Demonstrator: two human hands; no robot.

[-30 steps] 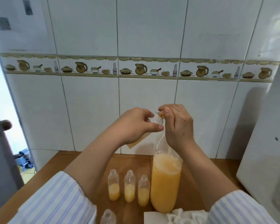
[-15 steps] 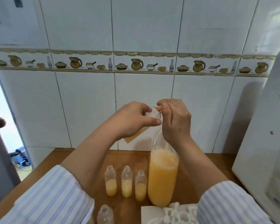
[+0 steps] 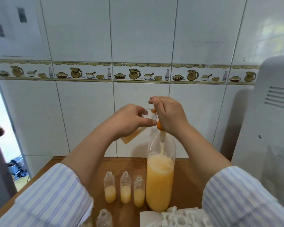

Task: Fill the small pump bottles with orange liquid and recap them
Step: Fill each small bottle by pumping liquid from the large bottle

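1. Left hand point(image 3: 129, 122) grips a tilted small bottle point(image 3: 133, 135); right hand point(image 3: 169, 117) pinches an orange funnel point(image 3: 159, 125), I judge, over the big bottle point(image 3: 160, 182).
2. Keep the stream centred.
3. Three part-filled bottles point(image 3: 125, 189) stand on the table point(image 3: 185, 177), left of it, uncapped.

Soft daylight, wide-angle edge distortion
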